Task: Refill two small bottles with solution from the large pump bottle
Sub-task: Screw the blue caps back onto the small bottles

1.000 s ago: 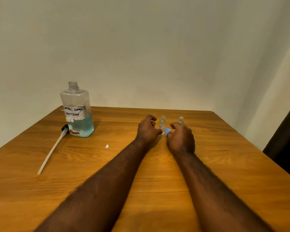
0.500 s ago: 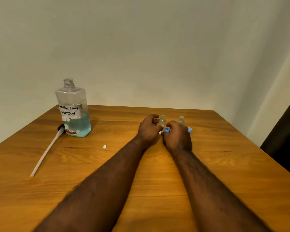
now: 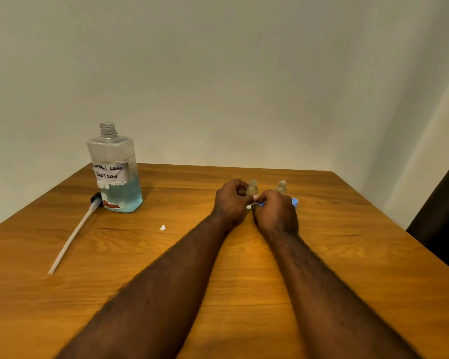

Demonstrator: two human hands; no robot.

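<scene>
The right hand [image 3: 276, 212] pinches a blue cap [image 3: 261, 203] at its fingertips. The left hand [image 3: 230, 203], close beside it, curls round one small bottle [image 3: 252, 188]. Just beyond the right knuckles stands the other small bottle [image 3: 282, 186]. Well left of the left hand is the large bottle [image 3: 114, 174].

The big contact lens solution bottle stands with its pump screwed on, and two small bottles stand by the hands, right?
No. The head view shows the large bottle with a bare neck; its pump lies on the table beside it. Otherwise yes: one small bottle stands at the left hand, the other small bottle behind the right hand, which pinches a blue cap.
</scene>
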